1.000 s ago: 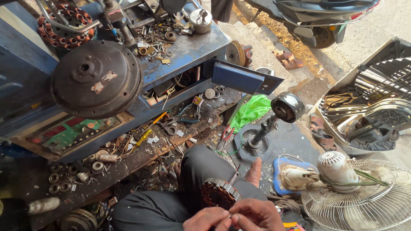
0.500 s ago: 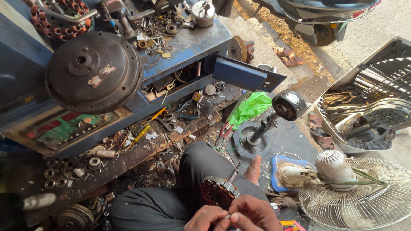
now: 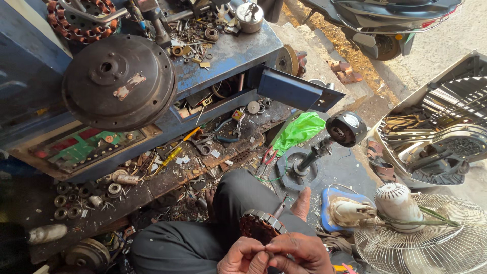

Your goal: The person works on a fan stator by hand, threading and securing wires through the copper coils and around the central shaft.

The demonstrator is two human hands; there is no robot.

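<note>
Bottom centre: left hand (image 3: 244, 256) and right hand (image 3: 299, 253), grips pinched together on fine wire (barely visible) beside wound stator (image 3: 258, 226); blue bench (image 3: 228, 53) upper left.

The bottom edge cuts off both the left hand (image 3: 243, 256) and the right hand (image 3: 299, 253), so whatever their pinched fingertips grip is too small to tell. The scooter (image 3: 390, 20) runs off the top.
</note>
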